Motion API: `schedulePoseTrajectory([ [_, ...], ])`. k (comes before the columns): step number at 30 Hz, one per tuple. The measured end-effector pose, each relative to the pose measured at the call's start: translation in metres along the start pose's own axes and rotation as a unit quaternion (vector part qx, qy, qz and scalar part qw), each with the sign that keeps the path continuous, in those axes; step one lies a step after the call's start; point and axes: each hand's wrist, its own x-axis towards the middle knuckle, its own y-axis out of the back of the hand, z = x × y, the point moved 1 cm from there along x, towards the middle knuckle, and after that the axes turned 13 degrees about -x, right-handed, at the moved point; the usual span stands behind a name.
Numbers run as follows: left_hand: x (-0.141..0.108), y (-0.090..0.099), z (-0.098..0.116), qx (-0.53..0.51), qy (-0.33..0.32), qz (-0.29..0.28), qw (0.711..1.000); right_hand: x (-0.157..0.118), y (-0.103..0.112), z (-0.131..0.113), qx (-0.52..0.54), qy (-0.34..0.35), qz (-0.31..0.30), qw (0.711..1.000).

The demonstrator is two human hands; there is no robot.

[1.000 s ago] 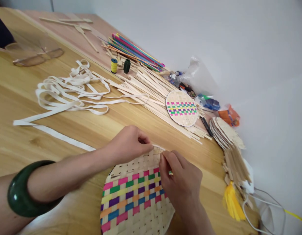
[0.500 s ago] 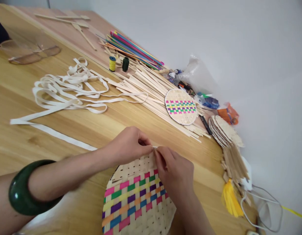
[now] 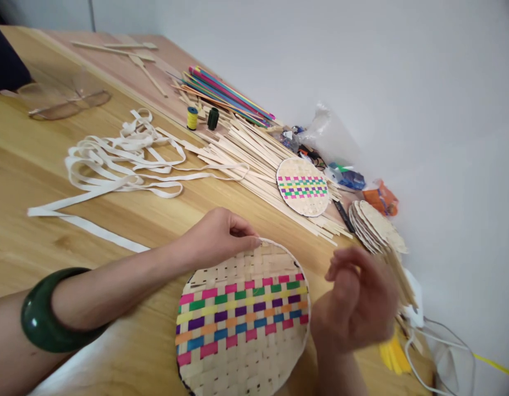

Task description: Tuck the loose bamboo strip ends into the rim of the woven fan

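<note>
**Left hand pins the woven disc's far rim, right hand hangs loose beside it**

Head view, the only view we have. Front and centre on the bench (image 3: pixel 39 181) lies a round woven disc (image 3: pixel 241 319), flat, pale strips with a band of pink, green, yellow, purple, orange and blue squares running across its middle. That coloured band lies left to right in the picture, slightly tilted.

The left hand (image 3: pixel 215 236) is on it: fingers curled in, tips pinched down at the disc's far rim, at about its top edge. It grips nothing else that I can see. On that forearm, a thick dark green bangle (image 3: pixel 48 316).

The right hand (image 3: pixel 357 300) is off the disc, just beside its right edge and blurred. Fingers loosely bent, half spread, palm turned inward; it looks empty, though the blur makes that hard to swear to. So the disc lies to the left of the right hand and right under the left, which is plainly the nearer one.

Beyond, up the bench: a tangle of white flat tape (image 3: pixel 118 159), a heap of plain bamboo strips (image 3: pixel 254 159) with a smaller woven disc (image 3: pixel 302 187) resting on them, a bundle of coloured strips (image 3: pixel 229 93), and two small thread spools (image 3: pixel 201 117), one yellow, one dark green. Off to the right, a stack of plain woven discs (image 3: pixel 376 225), a clear plastic bag (image 3: pixel 330 135) and a yellow tassel (image 3: pixel 392 352).

No brand, label or writing can be read anywhere.
</note>
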Motion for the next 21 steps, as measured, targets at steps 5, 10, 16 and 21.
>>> schedulePoseTrajectory([
  [5,-0.004,-0.004,0.003,-0.005,-0.002,-0.065,0.998,0.019,-0.024,0.024,0.260,-0.357,-0.399,0.803],
  [10,-0.009,-0.008,0.003,0.024,0.011,-0.124,0.992,0.013,-0.027,0.018,0.372,-0.418,-0.503,0.659],
  [16,-0.012,-0.013,0.001,0.034,-0.002,-0.166,0.986,0.005,-0.032,0.014,0.365,-0.448,-0.540,0.611],
  [21,-0.011,-0.012,0.001,0.029,0.015,-0.167,0.985,0.005,-0.032,0.014,0.366,-0.426,-0.557,0.611],
])
